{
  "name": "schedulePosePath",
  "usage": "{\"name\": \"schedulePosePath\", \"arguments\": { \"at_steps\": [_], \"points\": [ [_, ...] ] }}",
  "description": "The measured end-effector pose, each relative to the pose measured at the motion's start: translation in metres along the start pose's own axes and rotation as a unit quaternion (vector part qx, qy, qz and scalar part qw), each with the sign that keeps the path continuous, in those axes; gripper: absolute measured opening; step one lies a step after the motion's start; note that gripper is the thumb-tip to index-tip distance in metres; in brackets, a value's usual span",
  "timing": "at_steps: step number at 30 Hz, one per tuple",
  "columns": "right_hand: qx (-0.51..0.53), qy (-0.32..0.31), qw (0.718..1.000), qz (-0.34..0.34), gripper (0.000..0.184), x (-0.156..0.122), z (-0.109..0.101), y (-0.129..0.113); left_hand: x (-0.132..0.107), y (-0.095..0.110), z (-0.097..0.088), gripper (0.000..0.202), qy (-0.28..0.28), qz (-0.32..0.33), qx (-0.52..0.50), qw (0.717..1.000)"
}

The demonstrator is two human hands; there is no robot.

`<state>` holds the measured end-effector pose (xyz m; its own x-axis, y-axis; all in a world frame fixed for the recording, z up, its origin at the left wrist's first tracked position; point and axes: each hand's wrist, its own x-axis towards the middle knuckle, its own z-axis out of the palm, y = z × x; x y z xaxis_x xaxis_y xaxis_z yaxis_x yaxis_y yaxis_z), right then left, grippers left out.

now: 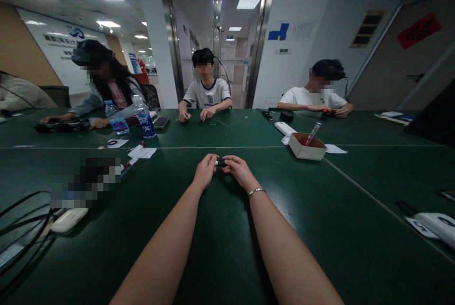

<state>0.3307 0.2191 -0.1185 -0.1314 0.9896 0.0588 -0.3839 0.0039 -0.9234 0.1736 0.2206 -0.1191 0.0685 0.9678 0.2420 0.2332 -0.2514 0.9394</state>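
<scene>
Both my hands meet over the green table, pinching a small black piece with a silvery end point(221, 163) between them. Its exact kind is too small to make out. The fingers of my left hand point(205, 172) are closed at the silvery end. My right hand point(240, 171), with a silver bracelet point(257, 192) at the wrist, grips the black end. Fingertips cover part of the piece on either side.
A small open box point(307, 152) with a red-and-clear tube point(313, 133) stands ahead right. Two water bottles point(145, 118), paper slips point(142, 152) and black cables point(31, 205) lie left. A white device point(435, 227) is at right. Several people sit around the table point(227, 253).
</scene>
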Motion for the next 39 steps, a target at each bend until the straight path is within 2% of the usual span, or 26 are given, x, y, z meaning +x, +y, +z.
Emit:
{"name": "schedulePosePath", "arguments": {
  "at_steps": [14,18,28,39],
  "points": [
    [-0.001,0.012,1.000,0.006,0.021,-0.0021,0.0025,-0.0022,0.0009,-0.0033,0.0001,0.028,-0.005,0.006,0.005,1.000],
    [0.006,0.010,1.000,0.003,0.025,-0.0016,0.0023,-0.0015,0.0011,-0.0028,-0.0001,0.029,0.013,0.022,0.008,1.000],
    [0.002,0.009,1.000,0.003,0.024,-0.0019,0.0030,-0.0014,0.0000,-0.0017,-0.0009,0.028,-0.002,-0.002,0.010,1.000],
    [-0.003,0.012,1.000,0.004,0.019,-0.0021,0.0034,-0.0025,-0.0011,-0.0006,-0.0016,0.027,0.002,0.005,0.016,1.000]
  ]
}}
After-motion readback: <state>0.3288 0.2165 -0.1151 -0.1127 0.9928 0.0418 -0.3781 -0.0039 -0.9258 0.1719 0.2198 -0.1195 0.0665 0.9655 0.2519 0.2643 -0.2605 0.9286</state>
